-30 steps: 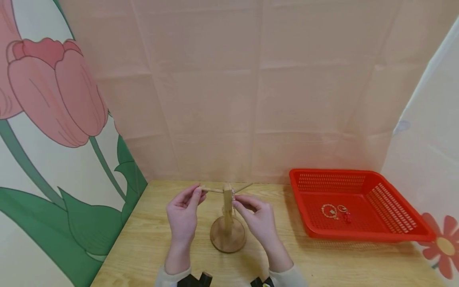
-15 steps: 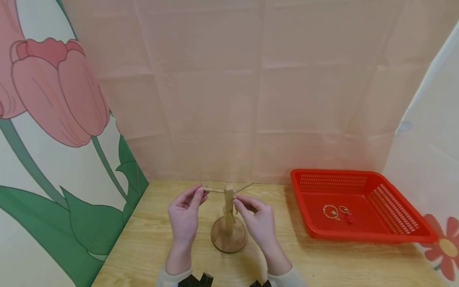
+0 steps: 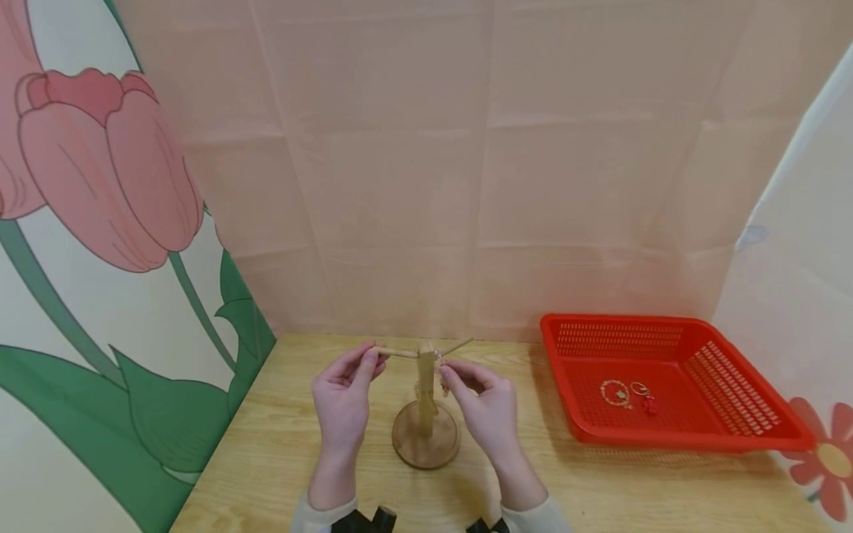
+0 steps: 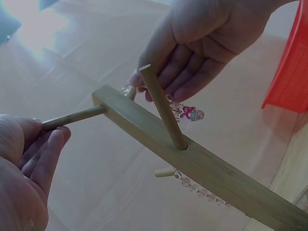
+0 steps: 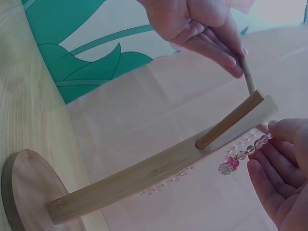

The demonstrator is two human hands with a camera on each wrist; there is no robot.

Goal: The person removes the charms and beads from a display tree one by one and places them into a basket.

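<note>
Tulip-printed white wall [image 3: 106, 178] well left of the pale wooden peg stand [image 3: 425, 400], along left edge of the light wood-grain bench [image 3: 280, 429]. Left hand [image 3: 343, 400] just left of stand, fingers pinching its thin wooden peg [image 3: 400, 353]. Creased pink cloth backdrop [image 3: 466, 185] behind stand, along bench's rear edge. Right hand [image 3: 489, 403] just right of stand, fingers pinching clear-pink bead bracelet [image 5: 250, 150] near stand's top; can't tell if looped on. Stretch of bench right of stand, then red perforated plastic basket [image 3: 680, 439], round gold bracelet [image 3: 622, 395] and gold ring with red charm [image 3: 649, 404] inside.
</note>
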